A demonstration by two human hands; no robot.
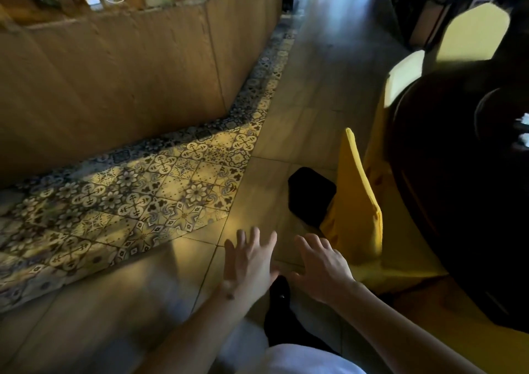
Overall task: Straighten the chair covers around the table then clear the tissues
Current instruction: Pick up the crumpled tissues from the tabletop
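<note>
A chair in a yellow cover (357, 202) stands at the dark round table (446, 173) on the right, its back towards me. More covered chairs (406, 76) line the table's far side, pale in the light. White tissues (523, 129) lie on the table at the right edge. My left hand (249, 259) and my right hand (323, 267) reach forward with fingers spread, just short of the near chair back. Both hold nothing.
A wooden counter (128, 73) fills the left, with bottles and a charger on top. Patterned floor tiles (143, 196) run along its base. A black object (312, 196) lies on the floor beside the near chair. My black-socked foot (279, 296) is below my hands.
</note>
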